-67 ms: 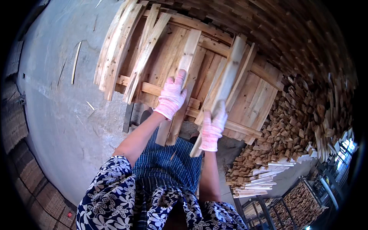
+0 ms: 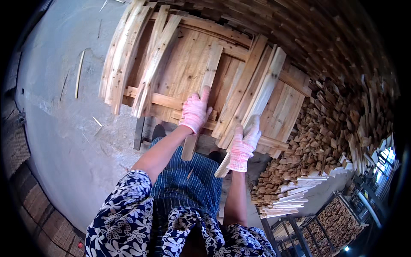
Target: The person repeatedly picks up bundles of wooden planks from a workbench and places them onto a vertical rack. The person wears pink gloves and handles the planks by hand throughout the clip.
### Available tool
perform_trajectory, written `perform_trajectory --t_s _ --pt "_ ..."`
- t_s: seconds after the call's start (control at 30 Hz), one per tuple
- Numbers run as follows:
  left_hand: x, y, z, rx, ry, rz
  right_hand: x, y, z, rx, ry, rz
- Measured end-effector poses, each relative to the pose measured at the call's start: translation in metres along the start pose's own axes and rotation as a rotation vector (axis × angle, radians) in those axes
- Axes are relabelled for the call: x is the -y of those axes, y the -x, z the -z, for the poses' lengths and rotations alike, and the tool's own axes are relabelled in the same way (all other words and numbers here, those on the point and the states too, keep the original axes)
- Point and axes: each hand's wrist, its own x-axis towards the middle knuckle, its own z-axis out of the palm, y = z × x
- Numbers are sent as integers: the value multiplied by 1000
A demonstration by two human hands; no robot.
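Note:
My left hand [image 2: 196, 110], in a pink and white knit glove, is closed around a narrow wooden slat [image 2: 212, 64], whose near end sticks out below the hand. My right hand [image 2: 245, 147], gloved alike, grips a second, paler wooden slat [image 2: 270, 81] between thumb and fingers; its near end reaches toward my lap. Just left of that slat, more loose slats [image 2: 244, 79] lie side by side at a slant. All rest over a layer of wide boards [image 2: 190, 47] with crosspieces. The undersides of both slats and some fingertips are hidden.
Several loose slats [image 2: 122, 55] overhang the boards' left end. A dark metal leg [image 2: 139, 132] stands below. Thin wood offcuts [image 2: 80, 73] lie on the grey concrete floor [image 2: 55, 124]. Stacked wood pieces [image 2: 317, 128] rise at right, beside a metal rack [image 2: 329, 227].
My right hand has shifted its slat to the right, past neighbouring slats. My left hand has moved slightly down with its slat. The view has also shifted a little.

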Motion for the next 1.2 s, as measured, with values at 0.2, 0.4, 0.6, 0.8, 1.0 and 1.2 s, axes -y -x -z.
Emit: perform_trajectory --t_s 0.2,0.4,0.6,0.8,1.0,1.2 --pt "21 1 -19 -249 143 -149 25 -48 -45 12 299 14" --pt "46 -37 47 -277 382 -236 8 -73 -118 -32 999 91" --pt "76 -103 79 -226 113 -151 35 -69 -83 104 429 -5" --pt "74 -89 66 -470 78 -185 54 -21 -125 170 283 138" --pt "139 -64 156 -774 99 -353 54 -43 -188 192 204 188" --pt "341 -94 183 -494 38 123 100 -49 -223 168 -5 138"
